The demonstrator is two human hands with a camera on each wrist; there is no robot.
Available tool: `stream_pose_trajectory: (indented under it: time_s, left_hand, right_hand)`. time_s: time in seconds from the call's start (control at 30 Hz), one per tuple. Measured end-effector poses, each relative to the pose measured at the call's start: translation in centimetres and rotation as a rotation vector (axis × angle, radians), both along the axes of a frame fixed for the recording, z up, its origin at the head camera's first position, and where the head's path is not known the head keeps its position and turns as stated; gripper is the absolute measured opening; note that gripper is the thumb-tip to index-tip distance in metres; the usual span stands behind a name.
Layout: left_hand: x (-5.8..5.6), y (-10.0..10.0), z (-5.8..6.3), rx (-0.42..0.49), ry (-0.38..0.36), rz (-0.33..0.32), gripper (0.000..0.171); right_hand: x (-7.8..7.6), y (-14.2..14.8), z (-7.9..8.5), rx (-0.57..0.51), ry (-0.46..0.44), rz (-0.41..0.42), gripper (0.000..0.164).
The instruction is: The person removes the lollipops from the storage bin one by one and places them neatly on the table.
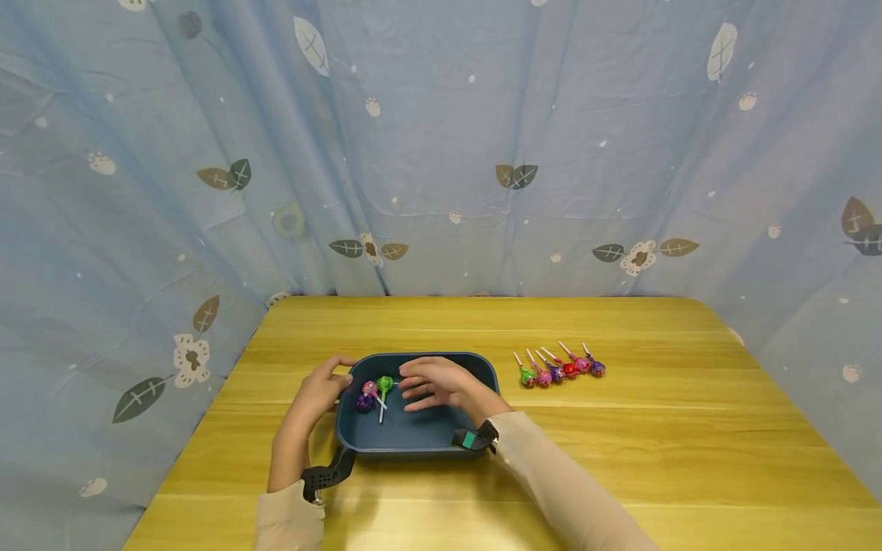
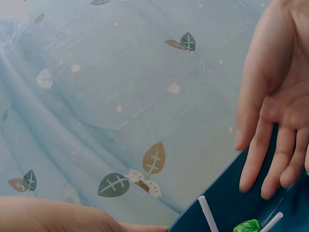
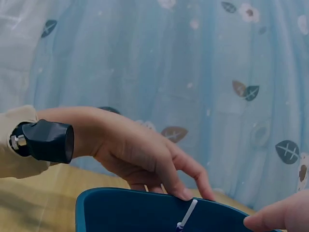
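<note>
A dark blue plastic box (image 1: 416, 444) sits on the table. Inside, toward its left end, lie a green lollipop (image 1: 385, 383), a pink lollipop (image 1: 370, 388) and a purple lollipop (image 1: 364, 402), their white sticks crossing. My left hand (image 1: 318, 394) rests at the box's left side; in the right wrist view its thumb and forefinger touch the rim, and its other fingers are partly hidden behind the wall. Over the box's middle hovers my right hand (image 1: 437, 381), fingers extended and apart, holding nothing. The left wrist view shows this right hand (image 2: 282, 106) above the green lollipop (image 2: 247, 225).
Right of the box, several wrapped lollipops (image 1: 556, 373) in green, pink, purple and red lie in a row on the wooden table (image 1: 661, 451), sticks pointing away. A blue leaf-patterned curtain (image 1: 441, 153) hangs behind the table and along its sides.
</note>
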State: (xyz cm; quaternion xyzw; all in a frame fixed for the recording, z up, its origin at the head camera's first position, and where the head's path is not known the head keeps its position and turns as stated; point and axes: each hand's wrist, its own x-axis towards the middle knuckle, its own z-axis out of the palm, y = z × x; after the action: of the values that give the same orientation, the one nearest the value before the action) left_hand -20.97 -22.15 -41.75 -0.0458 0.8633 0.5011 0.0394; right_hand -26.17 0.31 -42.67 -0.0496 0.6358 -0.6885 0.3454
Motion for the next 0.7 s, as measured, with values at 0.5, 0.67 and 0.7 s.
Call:
stream_pose_trajectory:
  time_s: [0.5,0.67,0.7]
  left_hand:
    - [-0.1,0.2,0.0,0.0,-0.008,-0.003,0.03]
    - [0.0,0.0,0.1,0.008,-0.002,-0.011,0.031]
    - [0.0,0.0,0.1,0.008,0.0,-0.012,0.031]
  right_hand:
    - [-0.5,-2.5,-0.3,0.144,0.022,0.117,0.04]
    - [-0.5,-2.5,-0.6,0.193,0.062,0.1,0.03]
    - [-0.5,-2.5,-0.7,0.2,0.068,0.095,0.03]
